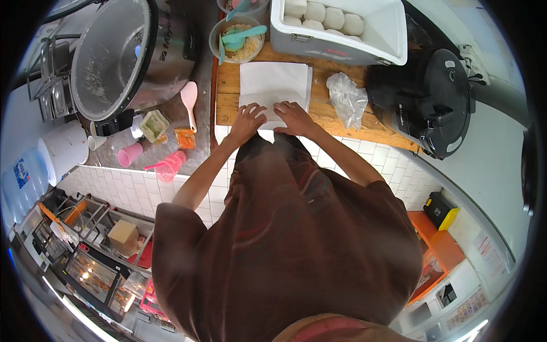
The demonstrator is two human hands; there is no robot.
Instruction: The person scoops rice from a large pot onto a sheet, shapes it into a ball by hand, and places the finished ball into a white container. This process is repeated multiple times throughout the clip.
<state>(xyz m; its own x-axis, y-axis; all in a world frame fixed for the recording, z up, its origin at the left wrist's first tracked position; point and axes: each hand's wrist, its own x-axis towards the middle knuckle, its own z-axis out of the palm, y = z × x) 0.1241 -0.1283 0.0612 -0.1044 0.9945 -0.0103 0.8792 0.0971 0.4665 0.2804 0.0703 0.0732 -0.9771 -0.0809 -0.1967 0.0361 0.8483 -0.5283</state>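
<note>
A stack of white paper sheets [275, 79] lies on the wooden counter before me. My left hand [248, 122] rests on the paper's near left part, fingers spread. Beside it, my right hand [294, 119] lies on the near right part, its fingers also apart. Neither hand appears to grip anything. Right of the paper is a crumpled clear plastic bag [347, 99]. Beyond the paper, a tub of crumbly food [252, 51] holds turquoise spoons [244, 34]. A grey and white cooler box [316, 45] stands open at the back with several wrapped pale round portions [333, 18] inside.
A large open steel pot [147, 64] stands on the left counter, near a pink rice paddle [189, 100], pink cups [130, 154] and sauce packets [185, 138]. On the right is a black lidded cooker [448, 102]. The wooden counter's near edge [372, 136] runs close to my body.
</note>
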